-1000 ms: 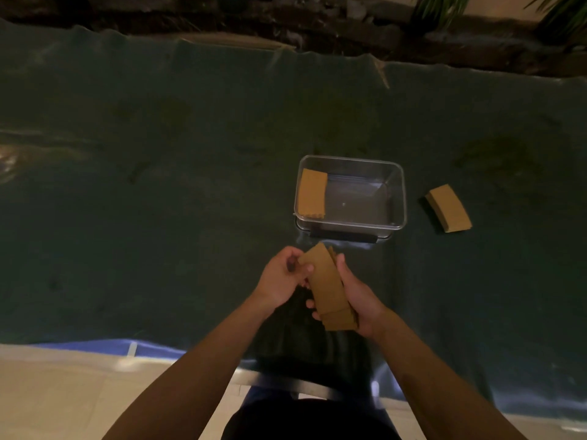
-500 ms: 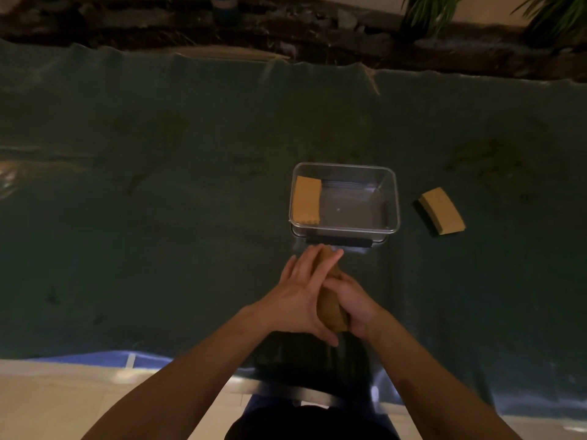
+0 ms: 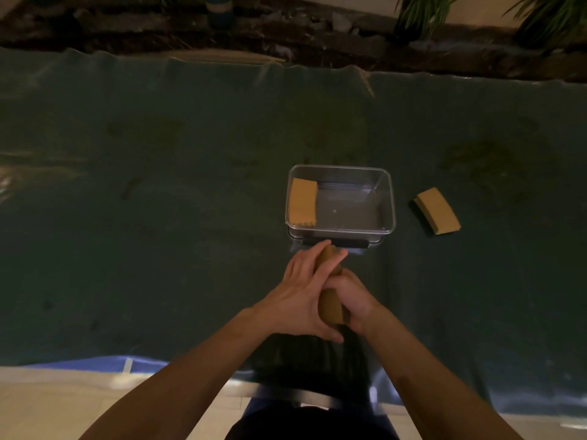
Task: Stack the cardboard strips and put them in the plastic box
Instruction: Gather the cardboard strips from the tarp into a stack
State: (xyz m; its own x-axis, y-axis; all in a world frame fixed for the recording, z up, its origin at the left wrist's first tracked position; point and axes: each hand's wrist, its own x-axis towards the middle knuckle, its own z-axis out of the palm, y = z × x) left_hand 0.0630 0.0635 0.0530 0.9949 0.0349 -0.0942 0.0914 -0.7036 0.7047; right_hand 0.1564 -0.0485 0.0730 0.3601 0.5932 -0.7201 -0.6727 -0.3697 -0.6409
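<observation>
my left hand (image 3: 297,296) and right hand (image 3: 351,300) both clasp a stack of cardboard strips (image 3: 330,308) just before the clear plastic box (image 3: 389,201).

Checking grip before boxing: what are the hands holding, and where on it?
A stack of cardboard strips: the right hand grips its near end, and the left hand presses flat across its top.

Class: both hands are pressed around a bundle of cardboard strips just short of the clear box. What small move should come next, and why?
Probably carry the held stack forward and lower it into the plastic box, beside the stack in the box: both hands grip it squared, and the space there is open.
</observation>
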